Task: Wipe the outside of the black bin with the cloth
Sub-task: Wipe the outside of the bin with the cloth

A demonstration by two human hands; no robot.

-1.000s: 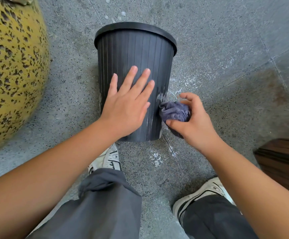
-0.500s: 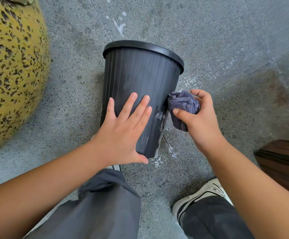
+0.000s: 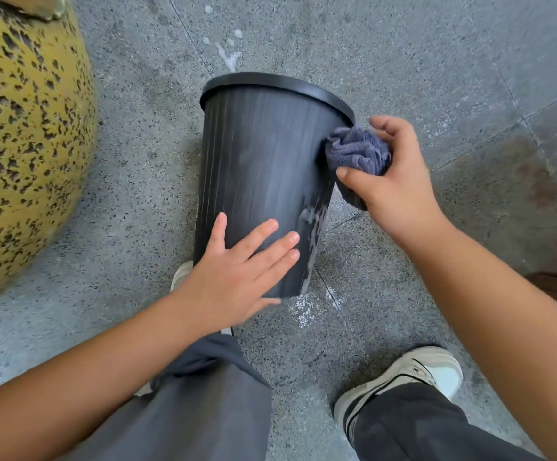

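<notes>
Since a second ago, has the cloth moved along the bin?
Yes. The cloth in the right hand has climbed the black bin wall from near its base to just under the rim.

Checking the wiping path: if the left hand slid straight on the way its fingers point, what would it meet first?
Probably the whitish smear on the ribbed black plastic bin, just beyond the left hand.

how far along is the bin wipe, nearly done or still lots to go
Mid-job, by the look of it. Done: the broad side of the black bin facing the camera shows a dull, streaky wiped look. In hand: the right hand has the cloth bunched in its grip, pressed against the bin's right side just under the rim; the left hand lies flat on the lower wall. Left: pale smears low on the right; the far side is hidden.
</notes>
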